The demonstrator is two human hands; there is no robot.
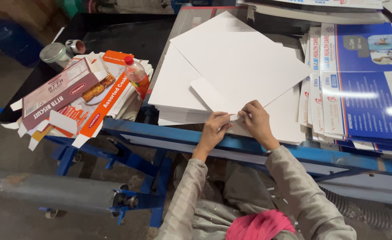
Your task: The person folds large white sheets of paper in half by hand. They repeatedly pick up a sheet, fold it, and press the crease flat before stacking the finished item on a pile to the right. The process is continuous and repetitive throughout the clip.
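**Sheets at risk of sliding and creasing at the near edge**

Stacks of loose board are sitting all across the blue frame table (178,133) you are working at, and the biggest hazard is the largest one: the white sheet stack (182,95) is lying fanned, with the top white sheet (240,62) turned at an angle and overhanging the pile beneath. If you are tugging sideways, I judge the whole upper layer could be skating off toward the printed blue sheets (365,102) lying just beside it on your right, mixing the two piles.

Next in size, the heap of flattened orange and maroon cartons (84,104) on your left is hanging over the table edge; a small plastic bottle (136,75) is resting on top of it and two tins (56,53) are standing behind. Any jolt through the frame may be tipping that bottle or shedding cartons to the floor.

Smallest, and closest to you: both hands are working at the near corner of the top sheet. Your left hand (214,129) is pinching the corner with fingers closed on it, and your right hand (256,120) is gripping the same edge, touching the left. With both grips crowding one corner, you are likely bending or tearing it, and the thin edge could be cutting a fingertip if it is sliding through your grip
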